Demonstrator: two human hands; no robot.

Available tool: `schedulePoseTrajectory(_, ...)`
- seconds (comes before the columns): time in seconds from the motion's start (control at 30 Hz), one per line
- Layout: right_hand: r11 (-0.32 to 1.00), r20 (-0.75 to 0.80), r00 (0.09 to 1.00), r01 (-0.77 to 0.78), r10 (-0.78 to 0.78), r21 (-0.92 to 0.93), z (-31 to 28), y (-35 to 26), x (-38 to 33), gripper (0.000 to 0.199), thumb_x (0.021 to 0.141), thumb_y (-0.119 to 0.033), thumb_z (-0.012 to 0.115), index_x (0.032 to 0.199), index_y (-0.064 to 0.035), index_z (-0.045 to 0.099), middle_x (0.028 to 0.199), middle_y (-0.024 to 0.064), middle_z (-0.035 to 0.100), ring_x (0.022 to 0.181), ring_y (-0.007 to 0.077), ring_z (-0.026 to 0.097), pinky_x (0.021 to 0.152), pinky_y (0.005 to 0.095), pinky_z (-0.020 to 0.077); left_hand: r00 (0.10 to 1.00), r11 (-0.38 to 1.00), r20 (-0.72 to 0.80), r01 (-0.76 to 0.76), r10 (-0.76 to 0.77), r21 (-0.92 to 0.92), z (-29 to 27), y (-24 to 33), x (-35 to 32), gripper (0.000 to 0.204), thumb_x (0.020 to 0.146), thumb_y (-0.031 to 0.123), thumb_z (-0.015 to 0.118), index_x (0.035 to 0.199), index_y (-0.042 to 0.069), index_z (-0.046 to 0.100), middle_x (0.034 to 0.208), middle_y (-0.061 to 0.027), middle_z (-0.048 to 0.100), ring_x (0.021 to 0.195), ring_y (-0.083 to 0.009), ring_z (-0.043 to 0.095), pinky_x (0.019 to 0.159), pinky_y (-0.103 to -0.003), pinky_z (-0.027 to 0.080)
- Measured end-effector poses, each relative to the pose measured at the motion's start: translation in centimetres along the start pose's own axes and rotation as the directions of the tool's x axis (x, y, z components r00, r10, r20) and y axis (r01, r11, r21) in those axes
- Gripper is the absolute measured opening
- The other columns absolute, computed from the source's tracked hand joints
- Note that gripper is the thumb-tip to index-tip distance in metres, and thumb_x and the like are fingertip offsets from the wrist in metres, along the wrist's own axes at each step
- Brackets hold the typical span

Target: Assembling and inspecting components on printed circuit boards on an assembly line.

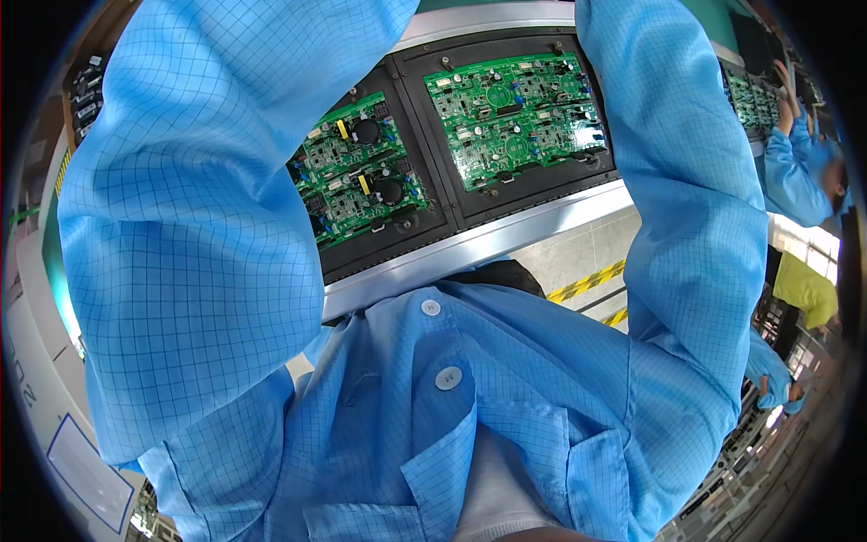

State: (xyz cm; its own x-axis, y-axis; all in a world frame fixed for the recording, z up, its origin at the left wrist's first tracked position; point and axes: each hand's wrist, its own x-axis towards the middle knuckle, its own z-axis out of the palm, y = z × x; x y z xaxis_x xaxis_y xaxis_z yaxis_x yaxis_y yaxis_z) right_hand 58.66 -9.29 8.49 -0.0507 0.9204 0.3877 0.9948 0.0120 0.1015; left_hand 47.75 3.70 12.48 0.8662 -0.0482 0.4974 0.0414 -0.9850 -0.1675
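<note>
Both my arms, in blue grid-patterned sleeves, reach up past the top edge of the view. My left sleeve [199, 208] covers part of the left carrier, and my right sleeve [695, 181] passes beside the right one. Neither of my hands shows, so what they hold or touch is hidden. Between the arms lie green circuit boards [515, 117] in a black carrier [542, 181]. Further left, more green circuit boards [366, 167] carry yellow and black components in a second black carrier [348, 260], partly behind my left sleeve.
A silver metal rail [488, 242] runs along the near side of the carriers, close to my body. Yellow-and-black tape [587, 282] marks the tiled floor. At the far right, a co-worker in a blue sleeve [786, 172] reaches toward other green boards [754, 104].
</note>
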Motion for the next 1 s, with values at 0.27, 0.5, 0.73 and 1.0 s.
schedulePoseTrajectory(0.27,0.992,-0.043,0.998,-0.035,0.040,0.121,-0.8,1.4,-0.8,0.015,0.085,-0.005,0.066,0.098,0.0008,0.070,0.092,0.0250,0.071,0.092,0.0432,0.070,0.081,0.0490,0.0551,0.918,0.984,0.396,0.089,-0.020,-0.156,-1.7,0.2,1.5,0.018,0.086,0.006,0.062,0.086,0.004,0.079,0.091,-0.0199,0.076,0.091,-0.0336,0.076,0.079,-0.041,0.060)
schedulePoseTrajectory(0.5,0.907,-0.146,0.959,-0.173,0.245,0.383,-9.3,-1.4,-5.9,0.011,0.088,-0.007,0.070,0.095,0.0012,0.071,0.089,0.0183,0.072,0.082,0.0340,0.071,0.075,0.0414,0.0556,0.930,0.982,0.366,0.043,0.028,-0.183,-2.2,-0.1,0.2,0.010,0.074,0.001,0.074,0.079,0.007,0.080,0.082,-0.0183,0.076,0.082,-0.0313,0.076,0.074,-0.041,0.060)
schedulePoseTrajectory(0.73,0.609,0.164,0.865,-0.457,0.475,0.648,-10.5,-6.1,-21.7,0.021,0.098,-0.010,0.070,0.116,-0.0014,0.075,0.105,0.0081,0.078,0.092,0.0146,0.074,0.088,0.0266,0.0561,0.949,0.928,0.313,0.072,0.049,-0.364,-1.7,0.5,0.0,0.012,0.073,-0.002,0.074,0.081,0.004,0.080,0.085,-0.0176,0.077,0.078,-0.0290,0.076,0.070,-0.038,0.060)
schedulePoseTrajectory(1.0,0.659,0.100,0.764,-0.608,0.638,0.442,-8.6,-13.3,-26.0,0.017,0.088,-0.002,0.076,0.104,-0.0060,0.078,0.087,0.0043,0.073,0.073,0.0116,0.061,0.068,0.0271,0.0489,0.924,0.586,0.353,0.205,0.150,-0.784,1.9,-4.5,-1.0,0.018,0.071,-0.003,0.075,0.089,0.000,0.078,0.087,-0.0203,0.075,0.083,-0.0328,0.075,0.075,-0.038,0.059)
